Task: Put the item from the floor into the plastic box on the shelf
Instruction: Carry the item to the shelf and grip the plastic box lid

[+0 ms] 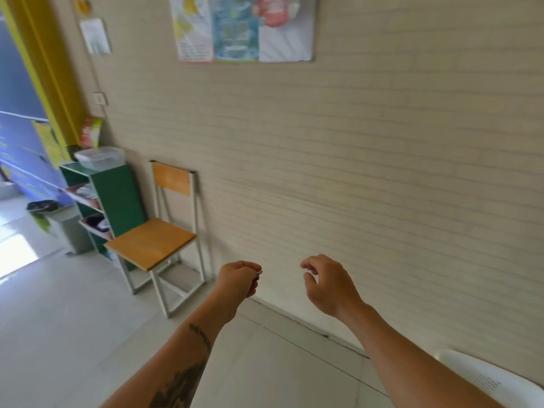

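My left hand (240, 278) is raised in front of me, its fingers pinched on a small metallic item (259, 272) that only just shows at the fingertips. My right hand (326, 282) hangs beside it with curled, parted fingers and holds nothing. The clear plastic box (98, 157) sits on top of the green shelf unit (120, 195) at the far left, well away from both hands.
A wooden chair with a metal frame (160, 240) stands against the beige wall between me and the shelf. A grey bin (66, 225) is left of the shelf. A white plastic chair edge (494, 378) shows at the lower right. Pale tiled floor lies below.
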Demonstrator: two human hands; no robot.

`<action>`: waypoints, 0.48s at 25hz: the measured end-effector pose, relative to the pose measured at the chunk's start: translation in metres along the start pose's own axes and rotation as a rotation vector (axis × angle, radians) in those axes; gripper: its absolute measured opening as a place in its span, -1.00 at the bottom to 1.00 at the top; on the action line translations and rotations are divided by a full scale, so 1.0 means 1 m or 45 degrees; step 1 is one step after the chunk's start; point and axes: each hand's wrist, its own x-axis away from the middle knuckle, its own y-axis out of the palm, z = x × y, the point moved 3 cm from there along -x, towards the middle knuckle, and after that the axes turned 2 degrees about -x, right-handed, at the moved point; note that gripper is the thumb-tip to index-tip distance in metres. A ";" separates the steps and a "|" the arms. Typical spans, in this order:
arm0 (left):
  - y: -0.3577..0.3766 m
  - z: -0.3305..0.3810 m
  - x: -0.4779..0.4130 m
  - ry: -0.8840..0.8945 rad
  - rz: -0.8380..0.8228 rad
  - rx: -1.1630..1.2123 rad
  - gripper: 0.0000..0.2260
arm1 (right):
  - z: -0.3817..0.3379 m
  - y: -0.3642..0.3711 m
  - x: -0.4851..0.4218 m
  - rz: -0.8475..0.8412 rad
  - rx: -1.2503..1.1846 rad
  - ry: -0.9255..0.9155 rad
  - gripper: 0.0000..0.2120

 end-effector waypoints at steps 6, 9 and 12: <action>-0.148 0.040 -0.074 -0.048 0.236 0.141 -0.69 | -0.099 0.101 -0.111 -0.128 -0.062 -0.124 -0.71; -0.203 0.055 -0.124 -0.036 0.347 0.143 -0.69 | -0.132 0.156 -0.178 -0.175 -0.092 -0.191 -0.72; -0.251 0.076 -0.177 -0.032 0.441 0.123 -0.69 | -0.162 0.206 -0.250 -0.192 -0.167 -0.259 -0.76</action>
